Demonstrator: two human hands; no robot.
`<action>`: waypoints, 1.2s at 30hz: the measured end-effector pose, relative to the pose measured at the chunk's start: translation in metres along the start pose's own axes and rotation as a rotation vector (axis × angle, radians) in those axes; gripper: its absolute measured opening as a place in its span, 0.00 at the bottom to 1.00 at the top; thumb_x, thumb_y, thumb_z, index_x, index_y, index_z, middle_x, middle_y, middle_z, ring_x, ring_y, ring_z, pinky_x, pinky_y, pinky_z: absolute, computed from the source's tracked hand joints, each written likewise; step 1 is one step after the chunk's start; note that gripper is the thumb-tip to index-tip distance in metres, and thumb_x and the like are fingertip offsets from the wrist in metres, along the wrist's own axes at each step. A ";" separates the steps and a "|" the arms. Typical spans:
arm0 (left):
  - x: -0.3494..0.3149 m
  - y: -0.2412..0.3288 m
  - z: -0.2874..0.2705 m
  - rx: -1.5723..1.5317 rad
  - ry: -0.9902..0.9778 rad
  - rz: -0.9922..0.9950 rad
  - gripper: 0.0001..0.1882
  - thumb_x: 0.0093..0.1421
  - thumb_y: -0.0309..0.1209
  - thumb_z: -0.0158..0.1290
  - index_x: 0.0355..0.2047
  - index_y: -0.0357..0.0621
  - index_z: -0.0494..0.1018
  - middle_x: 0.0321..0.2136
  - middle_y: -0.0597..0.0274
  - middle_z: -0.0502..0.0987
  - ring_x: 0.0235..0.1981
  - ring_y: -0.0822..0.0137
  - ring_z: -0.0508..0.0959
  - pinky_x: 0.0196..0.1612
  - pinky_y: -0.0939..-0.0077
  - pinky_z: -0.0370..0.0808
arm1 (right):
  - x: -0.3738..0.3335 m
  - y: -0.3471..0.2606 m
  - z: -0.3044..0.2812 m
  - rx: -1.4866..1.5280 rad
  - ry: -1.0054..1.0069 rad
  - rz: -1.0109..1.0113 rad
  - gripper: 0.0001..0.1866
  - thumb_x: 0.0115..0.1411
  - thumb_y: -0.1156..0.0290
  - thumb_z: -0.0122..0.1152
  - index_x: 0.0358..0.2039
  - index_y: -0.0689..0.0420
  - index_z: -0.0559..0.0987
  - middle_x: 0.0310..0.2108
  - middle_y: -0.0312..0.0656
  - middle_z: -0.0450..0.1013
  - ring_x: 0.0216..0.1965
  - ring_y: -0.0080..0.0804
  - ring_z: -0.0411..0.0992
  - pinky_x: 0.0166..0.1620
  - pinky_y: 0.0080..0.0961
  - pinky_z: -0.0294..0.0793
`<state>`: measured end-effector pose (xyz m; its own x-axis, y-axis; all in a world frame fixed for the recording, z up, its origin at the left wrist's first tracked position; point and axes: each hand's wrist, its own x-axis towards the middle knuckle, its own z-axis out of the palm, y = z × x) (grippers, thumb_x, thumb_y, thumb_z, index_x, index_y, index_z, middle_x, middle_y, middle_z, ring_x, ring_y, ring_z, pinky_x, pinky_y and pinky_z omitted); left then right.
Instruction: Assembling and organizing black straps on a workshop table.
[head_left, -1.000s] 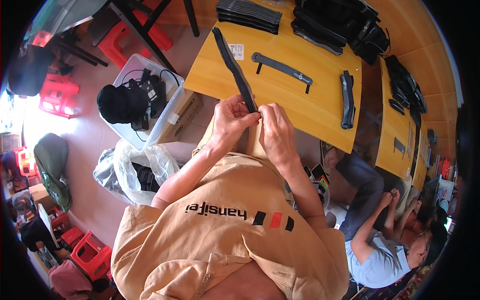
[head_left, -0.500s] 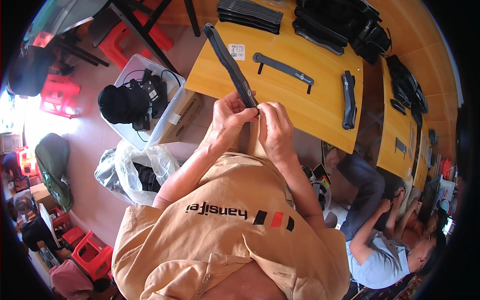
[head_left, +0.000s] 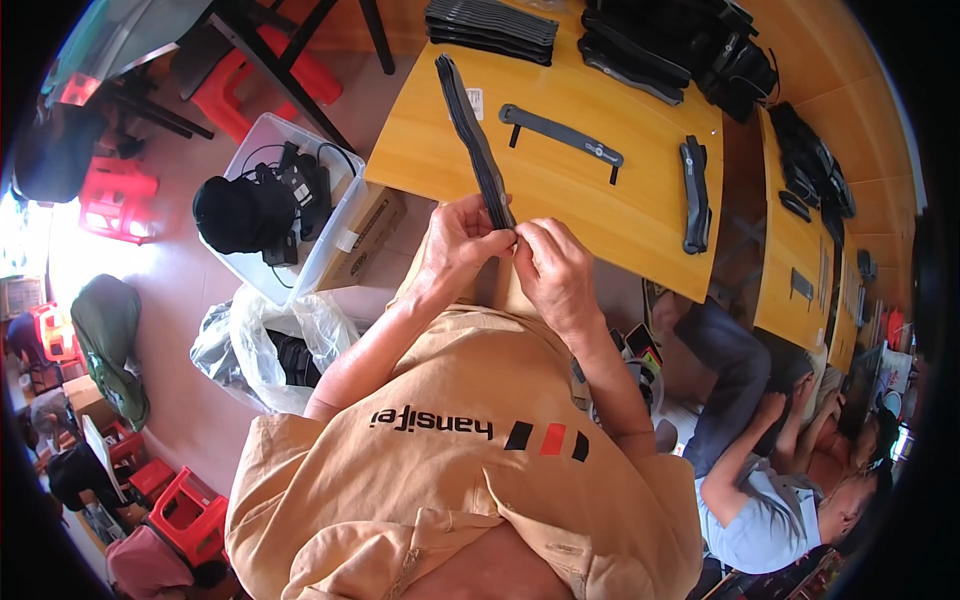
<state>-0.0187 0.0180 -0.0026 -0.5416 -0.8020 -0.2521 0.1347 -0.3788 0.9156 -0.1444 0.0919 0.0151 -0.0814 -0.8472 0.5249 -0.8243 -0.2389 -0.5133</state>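
A long dark grey strap (head_left: pixel 470 135), seemingly several layers thick, slants up from my hands above the table's near edge. My left hand (head_left: pixel 455 245) is closed around its lower part, thumb pressing near the end. At that lower tip, my right hand (head_left: pixel 556 272) is closed in a pinch; its fingertips hide what exactly they grip. Beyond them, a single grey strap (head_left: pixel 565 137) with two short black tabs lies flat on the yellow table (head_left: pixel 600 230). To its right rests a folded dark strap (head_left: pixel 694 195).
Stacked grey straps (head_left: pixel 490 32) and a black pile (head_left: pixel 690 50) occupy the table's far side. On the left floor stand a clear bin (head_left: pixel 345 200) with black gear and a plastic bag (head_left: pixel 255 345). A seated person (head_left: pixel 760 510) works at the right, by another table (head_left: pixel 790 290).
The upper end of the held strap has swung to the right. My right hand has shifted slightly down and right, its fingertips still by the strap's lower tip.
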 end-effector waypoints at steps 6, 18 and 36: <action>-0.001 0.003 -0.003 0.021 -0.108 -0.036 0.21 0.46 0.17 0.53 0.44 0.26 0.70 0.23 0.64 0.75 0.24 0.78 0.75 0.30 0.85 0.73 | -0.001 0.007 -0.006 0.006 -0.109 -0.075 0.11 0.44 0.87 0.57 0.30 0.61 0.71 0.24 0.43 0.68 0.27 0.40 0.71 0.29 0.31 0.71; -0.002 0.011 -0.008 0.045 -0.131 -0.120 0.18 0.52 0.25 0.51 0.44 0.31 0.71 0.29 0.62 0.75 0.29 0.75 0.74 0.35 0.82 0.72 | 0.001 0.009 -0.004 0.320 -0.066 0.085 0.10 0.48 0.88 0.56 0.32 0.63 0.73 0.26 0.44 0.69 0.27 0.36 0.72 0.29 0.25 0.71; -0.007 0.008 -0.005 0.088 -0.142 -0.084 0.18 0.51 0.22 0.54 0.43 0.26 0.70 0.25 0.63 0.75 0.25 0.77 0.74 0.30 0.85 0.73 | -0.013 0.011 -0.008 0.625 -0.121 0.419 0.07 0.50 0.86 0.59 0.31 0.65 0.77 0.28 0.40 0.72 0.30 0.24 0.72 0.32 0.17 0.71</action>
<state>-0.0102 0.0180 0.0049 -0.6606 -0.6936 -0.2873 0.0144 -0.3944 0.9188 -0.1570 0.1039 0.0077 -0.2261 -0.9637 0.1421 -0.2644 -0.0797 -0.9611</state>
